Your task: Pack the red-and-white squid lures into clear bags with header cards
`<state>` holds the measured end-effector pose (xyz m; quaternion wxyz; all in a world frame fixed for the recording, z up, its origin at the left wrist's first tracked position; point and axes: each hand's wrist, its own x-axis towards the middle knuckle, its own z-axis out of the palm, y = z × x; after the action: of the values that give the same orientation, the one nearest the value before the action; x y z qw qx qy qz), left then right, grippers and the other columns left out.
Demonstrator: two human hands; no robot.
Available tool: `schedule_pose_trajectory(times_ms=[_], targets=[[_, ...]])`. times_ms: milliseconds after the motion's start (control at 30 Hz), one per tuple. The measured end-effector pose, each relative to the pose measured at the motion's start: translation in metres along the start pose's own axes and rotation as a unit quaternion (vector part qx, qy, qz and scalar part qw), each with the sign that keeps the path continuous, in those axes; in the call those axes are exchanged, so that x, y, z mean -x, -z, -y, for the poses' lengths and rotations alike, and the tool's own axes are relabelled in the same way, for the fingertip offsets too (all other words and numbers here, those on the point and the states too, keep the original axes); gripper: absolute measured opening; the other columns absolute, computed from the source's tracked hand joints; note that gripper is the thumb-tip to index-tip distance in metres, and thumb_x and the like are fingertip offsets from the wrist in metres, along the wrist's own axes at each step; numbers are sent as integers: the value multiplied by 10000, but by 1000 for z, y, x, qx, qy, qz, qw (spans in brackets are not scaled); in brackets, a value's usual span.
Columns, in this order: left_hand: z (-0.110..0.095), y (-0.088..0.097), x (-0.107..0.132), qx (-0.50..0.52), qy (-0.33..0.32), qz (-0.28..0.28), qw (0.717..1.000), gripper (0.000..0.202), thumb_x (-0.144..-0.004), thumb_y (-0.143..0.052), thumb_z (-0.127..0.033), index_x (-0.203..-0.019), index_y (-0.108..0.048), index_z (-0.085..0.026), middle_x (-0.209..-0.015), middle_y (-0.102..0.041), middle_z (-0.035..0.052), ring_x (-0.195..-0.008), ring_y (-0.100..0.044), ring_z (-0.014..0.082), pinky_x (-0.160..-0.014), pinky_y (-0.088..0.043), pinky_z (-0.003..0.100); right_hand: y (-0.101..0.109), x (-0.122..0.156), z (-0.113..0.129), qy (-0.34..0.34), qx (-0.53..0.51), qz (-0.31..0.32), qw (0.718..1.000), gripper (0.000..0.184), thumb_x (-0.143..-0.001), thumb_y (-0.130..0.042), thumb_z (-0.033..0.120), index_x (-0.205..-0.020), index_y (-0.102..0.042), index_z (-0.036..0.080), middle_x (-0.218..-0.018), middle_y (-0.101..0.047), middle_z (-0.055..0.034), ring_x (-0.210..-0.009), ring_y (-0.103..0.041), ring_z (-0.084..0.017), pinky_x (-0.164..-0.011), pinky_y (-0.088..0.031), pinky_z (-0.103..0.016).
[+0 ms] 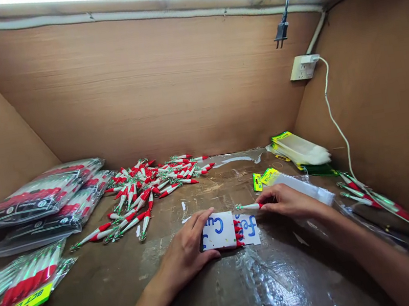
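Observation:
My left hand (186, 246) grips the left end of a folded white card sleeve (221, 233) with blue handwriting, thumb along its near edge and fingers on the far edge. Red tips of several lures (238, 235) stick out of the sleeve's right side, over a white card flap (253, 230) that also bears blue writing. Between thumb and fingers, my right hand (284, 200) pinches a red-and-white squid jig (250, 207) by its red end. The jig's green hooked end points left, just beyond the flap's far edge.
Loose red-and-white jigs (144, 188) are heaped behind my left hand. Filled bags (44, 199) and yellow-headed packs (25, 295) lie at left. Clear yellow-topped bags (297, 151) are at back right, near more jigs (375, 198) and a white cable (340, 126). A plug (281, 29) dangles above.

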<state>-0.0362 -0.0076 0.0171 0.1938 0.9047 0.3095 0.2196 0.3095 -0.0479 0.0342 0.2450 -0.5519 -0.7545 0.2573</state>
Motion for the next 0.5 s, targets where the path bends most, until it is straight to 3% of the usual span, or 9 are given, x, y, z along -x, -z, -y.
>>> schedule_pose_trajectory(times_ms=[267, 500], targets=[[8, -4, 1, 0, 4, 0, 1000, 969, -726, -832, -267, -1513, -276, -366, -1476, -465, 53, -1332, -479, 289, -1114, -402, 470, -6, 0, 4, -2, -22, 20, 1000, 266, -917, -582, 365, -1035, -761, 207, -943, -756, -44, -830, -657, -208, -735, -471, -287], [8, -4, 1, -2, 2, -1, 1000, 961, -733, -826, -275, -1515, -274, -358, -1483, -463, 64, -1341, -471, 294, -1122, -390, 476, -5, 0, -2, -10, -56, 77, 995, 327, -941, -549, 413, -1059, -757, 191, -955, -763, -37, -830, -655, -205, -688, -452, -265]])
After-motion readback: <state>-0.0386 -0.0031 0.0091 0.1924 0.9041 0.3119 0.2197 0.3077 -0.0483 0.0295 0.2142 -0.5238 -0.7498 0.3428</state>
